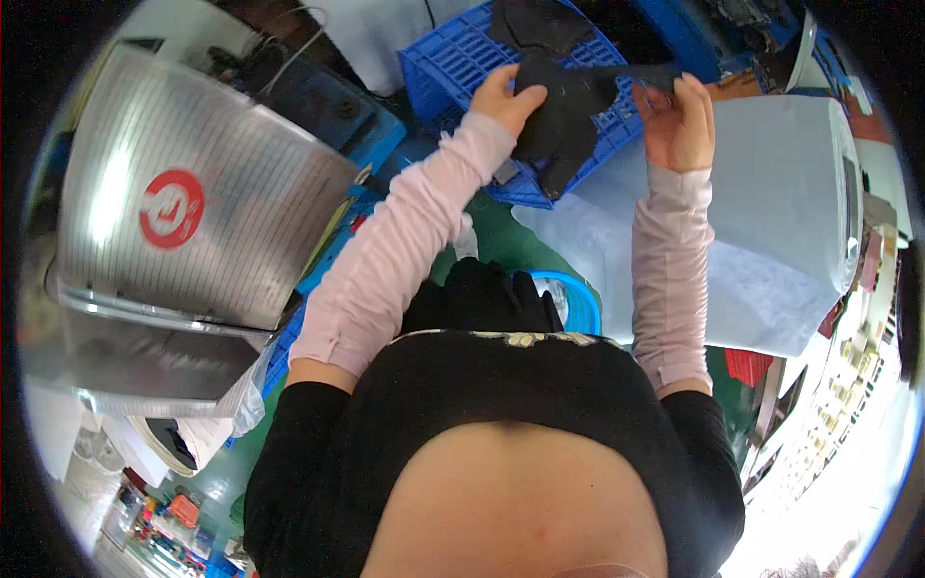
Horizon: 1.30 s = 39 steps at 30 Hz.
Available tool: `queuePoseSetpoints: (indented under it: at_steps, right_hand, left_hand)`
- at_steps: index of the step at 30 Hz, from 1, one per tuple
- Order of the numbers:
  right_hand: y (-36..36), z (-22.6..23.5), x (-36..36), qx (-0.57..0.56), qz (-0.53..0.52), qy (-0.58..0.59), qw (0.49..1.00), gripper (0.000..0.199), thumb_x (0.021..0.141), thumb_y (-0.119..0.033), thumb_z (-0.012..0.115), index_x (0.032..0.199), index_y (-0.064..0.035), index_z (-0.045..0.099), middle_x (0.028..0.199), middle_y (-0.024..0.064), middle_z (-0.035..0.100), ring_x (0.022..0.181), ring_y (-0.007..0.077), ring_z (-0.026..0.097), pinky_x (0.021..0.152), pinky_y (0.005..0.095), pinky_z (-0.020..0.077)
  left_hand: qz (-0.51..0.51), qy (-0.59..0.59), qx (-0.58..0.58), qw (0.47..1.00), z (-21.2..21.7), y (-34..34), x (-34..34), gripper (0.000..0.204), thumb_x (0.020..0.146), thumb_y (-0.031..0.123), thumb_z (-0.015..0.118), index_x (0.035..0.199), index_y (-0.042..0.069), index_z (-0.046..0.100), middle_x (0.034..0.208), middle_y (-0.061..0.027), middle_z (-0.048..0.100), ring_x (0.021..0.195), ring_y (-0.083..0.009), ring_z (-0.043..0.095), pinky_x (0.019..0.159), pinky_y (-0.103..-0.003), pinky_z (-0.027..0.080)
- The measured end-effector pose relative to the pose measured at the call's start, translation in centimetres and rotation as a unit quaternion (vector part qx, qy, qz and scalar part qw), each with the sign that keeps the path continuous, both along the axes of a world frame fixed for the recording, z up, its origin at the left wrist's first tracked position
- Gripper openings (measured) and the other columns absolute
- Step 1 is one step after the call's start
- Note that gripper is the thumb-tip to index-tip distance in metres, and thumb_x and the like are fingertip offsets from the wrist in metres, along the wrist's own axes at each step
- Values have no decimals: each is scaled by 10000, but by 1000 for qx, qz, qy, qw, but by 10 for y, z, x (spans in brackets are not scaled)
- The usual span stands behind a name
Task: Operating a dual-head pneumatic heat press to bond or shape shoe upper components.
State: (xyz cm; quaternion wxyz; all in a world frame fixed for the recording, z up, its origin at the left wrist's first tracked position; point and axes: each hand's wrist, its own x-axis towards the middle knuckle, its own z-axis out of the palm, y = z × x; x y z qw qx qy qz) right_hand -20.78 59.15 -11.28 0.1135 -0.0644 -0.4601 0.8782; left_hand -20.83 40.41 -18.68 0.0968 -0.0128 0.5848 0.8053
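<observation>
Both my hands are raised over a blue plastic crate (438, 72). A dark, irregularly shaped piece of cloth-like material (564, 96) is stretched between them. My left hand (503, 100) is closed on its left edge, thumb on top. At the other side, my right hand (677, 123) pinches the end of a narrow strip of the same piece, with the fingertips partly hidden. Another black piece (541, 24) lies in the far part of the crate. Whether the dark material is fabric or leather cannot be made out.
Left of me stands a ribbed silver metal panel (212, 183) with a red round mark. A large pale-grey surface (771, 193) spreads to my right, with a red basket (747, 365) below it. Close to my legs is a blue round tub (590, 303) on the green floor (506, 231).
</observation>
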Motion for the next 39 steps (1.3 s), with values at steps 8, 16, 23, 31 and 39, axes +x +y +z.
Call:
queuePoseSetpoints:
  at_steps: [8,16,23,31,39]
  right_hand:
    - [15,-213,125,145,-104,-305,935,131,825,-78,586,930,-27,527,729,70,583,576,176,594,550,295,503]
    - [4,-249,133,344,0,-290,893,185,808,-163,631,899,-21,555,747,86,614,630,171,609,587,301,489]
    - [29,-238,46,503,-99,-377,771,339,728,-308,709,861,-29,569,743,110,615,688,226,597,643,331,469]
    - [24,-257,47,534,-132,-329,768,423,671,-323,751,875,-22,535,884,146,604,787,284,596,708,374,466]
    - [27,-250,30,434,-92,-439,782,706,614,-335,797,1105,42,456,1029,189,581,894,292,585,812,370,458]
  left_hand:
    - [-66,2,-468,881,-146,33,-30,439,775,239,647,1164,67,541,1054,-171,618,913,-300,617,814,-357,482]
    - [-198,45,-612,764,-135,37,-55,420,814,308,577,1209,171,533,1102,-176,591,1006,-356,555,858,-426,452]
    - [-120,208,-665,707,-133,58,-51,437,804,429,576,1188,222,555,1071,-121,592,965,-319,573,801,-452,458]
    - [-161,115,-664,721,-150,66,-63,499,797,526,554,1157,180,559,1085,-110,588,1008,-319,555,817,-465,447]
    - [-224,60,-658,716,-146,62,-74,583,766,566,578,1133,114,559,1103,-132,566,1053,-313,531,870,-466,411]
